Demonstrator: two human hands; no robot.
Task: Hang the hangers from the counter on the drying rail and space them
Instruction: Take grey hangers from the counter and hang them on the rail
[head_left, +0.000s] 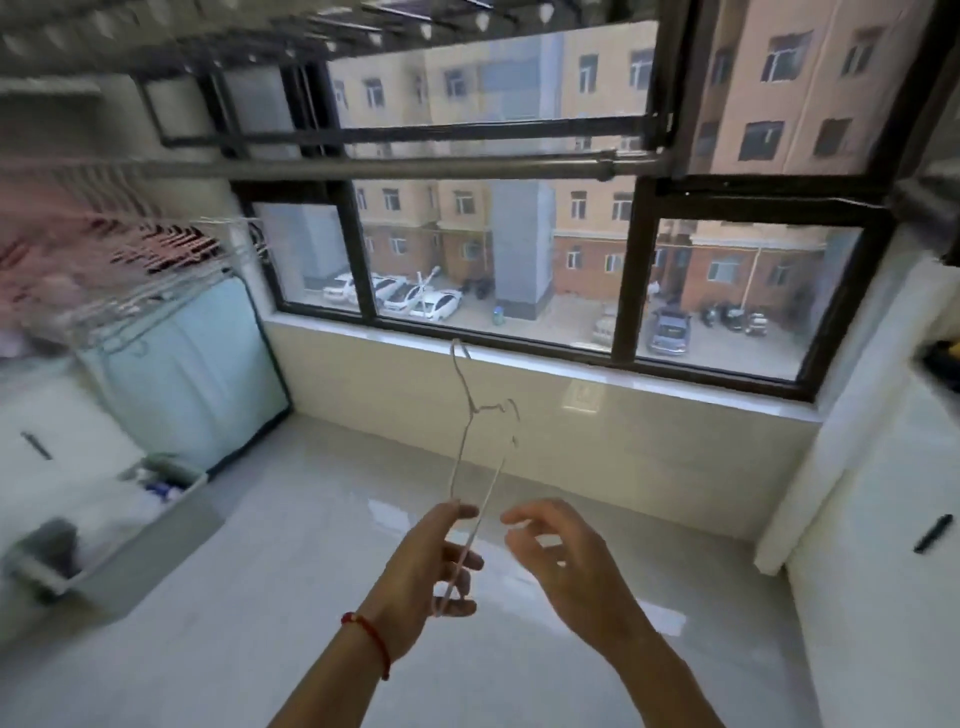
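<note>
Head view, as I see it: my left hand (445, 558) reaches forward, pinching a thin white wire hanger (470, 457) upright below the grey metal drying rail (395, 167); my right hand (558, 553) hovers just beside, fingers loosely curled, holding nothing.

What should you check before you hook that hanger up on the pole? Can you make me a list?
1. Left hand grips the hanger: ok.
2. Right hand free to help, fingers relaxed, holding nothing: ok.
3. Hanger's hook points up: ok.
4. Drying rail bare above the hands: ok.
5. Hook already on the rail: not ok, it is well below.
6. Spacing of the hangers at left: cannot tell, blurred.
</note>
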